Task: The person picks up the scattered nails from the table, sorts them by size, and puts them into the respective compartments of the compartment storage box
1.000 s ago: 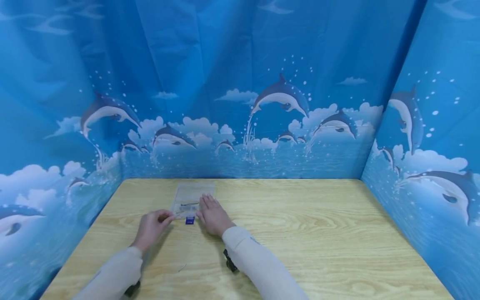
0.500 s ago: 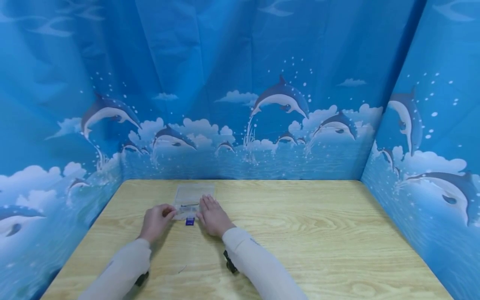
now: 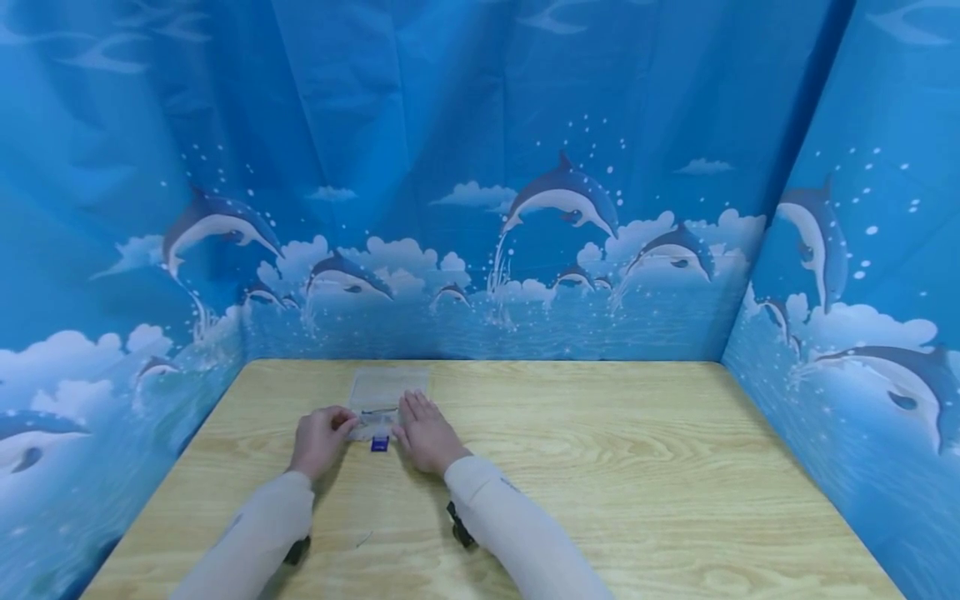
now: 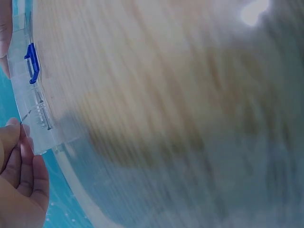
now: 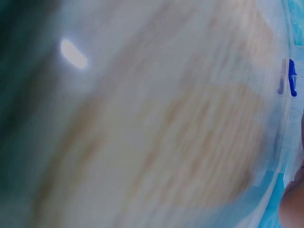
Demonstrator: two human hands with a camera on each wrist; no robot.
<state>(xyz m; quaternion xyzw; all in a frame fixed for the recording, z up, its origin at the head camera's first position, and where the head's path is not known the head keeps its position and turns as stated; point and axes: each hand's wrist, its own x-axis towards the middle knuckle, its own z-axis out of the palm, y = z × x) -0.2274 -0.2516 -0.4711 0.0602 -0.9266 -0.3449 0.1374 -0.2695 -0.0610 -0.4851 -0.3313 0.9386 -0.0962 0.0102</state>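
Note:
A clear plastic box (image 3: pixel 390 385) with a small blue latch (image 3: pixel 380 443) at its near edge lies toward the back left of the table. My left hand (image 3: pixel 321 442) is at the box's left side, thumb and index finger pinching a short, thin dark piece (image 4: pixel 25 116) over it. Several thin parts (image 4: pixel 42 111) show inside the clear box in the left wrist view. Stretched out along the box's right side, my right hand (image 3: pixel 427 435) rests with straight fingers on its edge. The right wrist view catches only part of that hand, beside the latch.
A short thin wire-like piece (image 3: pixel 363 540) lies on the wood-grain table (image 3: pixel 637 467), nearer to me. Blue dolphin-print curtain (image 3: pixel 480 325) closes off the back and both sides of the table.
My left hand has moved right and a little forward, bringing its fingertips over the box's left side. The right hand and the box have kept their places.

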